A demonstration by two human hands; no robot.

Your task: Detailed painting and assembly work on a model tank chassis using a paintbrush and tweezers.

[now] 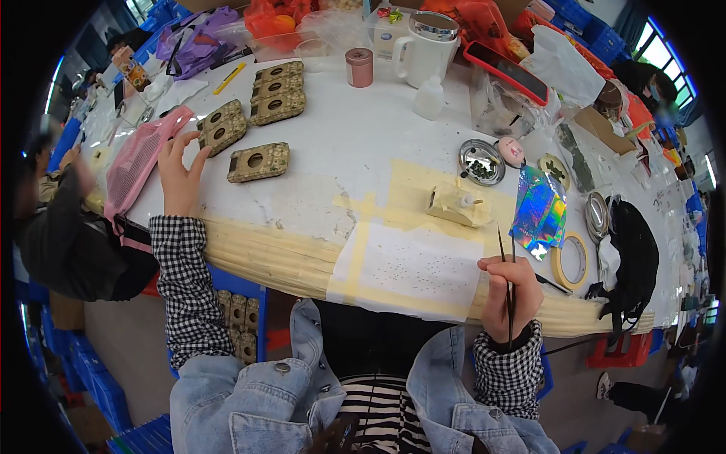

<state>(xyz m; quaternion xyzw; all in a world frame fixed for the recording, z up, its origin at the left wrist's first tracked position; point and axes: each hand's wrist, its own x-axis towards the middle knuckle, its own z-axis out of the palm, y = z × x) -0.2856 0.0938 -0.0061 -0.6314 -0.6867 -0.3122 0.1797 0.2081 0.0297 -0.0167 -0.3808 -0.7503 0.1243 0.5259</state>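
My left hand [181, 170] is raised over the table with thumb and fingers apart, holding nothing. Its fingertips come close to a camouflage-patterned toy tank hull [222, 127]; whether they touch it I cannot tell. A second hull [259, 162] with a round hole lies to the right of that hand, and a row of more hulls [277, 92] sits behind. My right hand [512, 293] grips dark tweezers [501, 240], tips pointing away from me. Beside it, a white paper sheet [423, 291] dotted with tiny dark specks lies at the table's near edge.
Beyond the sheet is a tape-covered block [459, 206]. A round metal dish [482, 162] with small green bits, iridescent film [539, 208] and a tape roll [571, 261] lie rightward. A white mug [428, 57] stands at the back. A pink mesh pouch [144, 159] lies left.
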